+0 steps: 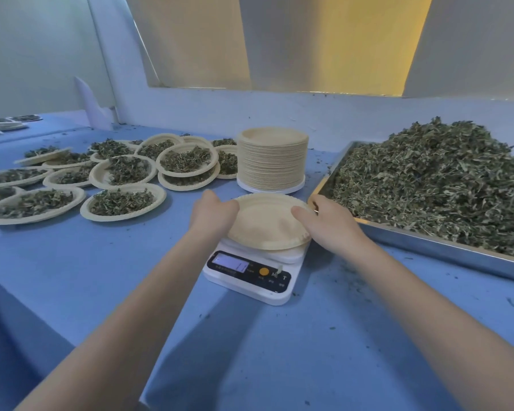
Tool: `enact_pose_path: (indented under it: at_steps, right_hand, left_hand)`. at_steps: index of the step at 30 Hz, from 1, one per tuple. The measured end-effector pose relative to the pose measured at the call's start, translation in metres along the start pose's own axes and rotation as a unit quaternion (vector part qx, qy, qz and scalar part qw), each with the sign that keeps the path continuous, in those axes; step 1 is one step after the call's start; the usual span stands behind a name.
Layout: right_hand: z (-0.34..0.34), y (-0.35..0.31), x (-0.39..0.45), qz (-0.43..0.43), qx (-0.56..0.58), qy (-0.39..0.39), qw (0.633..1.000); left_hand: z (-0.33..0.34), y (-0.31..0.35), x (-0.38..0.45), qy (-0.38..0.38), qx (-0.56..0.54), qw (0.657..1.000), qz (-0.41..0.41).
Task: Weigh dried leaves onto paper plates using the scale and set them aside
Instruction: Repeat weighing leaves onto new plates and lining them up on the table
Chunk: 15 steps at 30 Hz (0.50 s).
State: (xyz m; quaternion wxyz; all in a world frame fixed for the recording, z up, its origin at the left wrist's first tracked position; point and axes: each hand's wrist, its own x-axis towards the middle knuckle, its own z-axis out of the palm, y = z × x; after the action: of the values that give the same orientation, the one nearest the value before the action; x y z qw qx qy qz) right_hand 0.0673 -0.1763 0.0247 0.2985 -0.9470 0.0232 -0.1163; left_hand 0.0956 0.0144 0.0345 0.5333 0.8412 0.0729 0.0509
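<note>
The empty round beige paper plate [266, 222] sits hollow-up on the white digital scale [251, 274], tilted slightly; left hand [212, 210] and right hand [328, 221] grip its opposite rims.

A big table [72, 271] is being covered by a blue cloth. A white scale [250, 274] is being kept near the middle of it. Just behind the scale, a tall stack of paper plates [272, 158] is being stood on the cloth. To the left of the scale, many plates filled with dried leaves [122, 201] are being spread out, some overlapping. To the right of the scale, a metal tray [445, 247] heaped with leaves is being rested. Small leaf crumbs [350, 274] are being left scattered around the scale.
</note>
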Motion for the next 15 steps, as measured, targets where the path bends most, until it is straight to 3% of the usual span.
enact_pose_path:
  at_steps: [10, 15]
  right_hand:
    - [0.000, -0.011, 0.003, -0.038, 0.013, -0.007, 0.999]
    - [-0.004, -0.009, 0.004, -0.044, 0.036, -0.014, 0.998]
  left_hand:
    - [-0.002, 0.001, -0.003, 0.000, -0.015, 1.000, 0.021]
    - [-0.004, 0.006, -0.007, 0.023, 0.026, 0.996, 0.077]
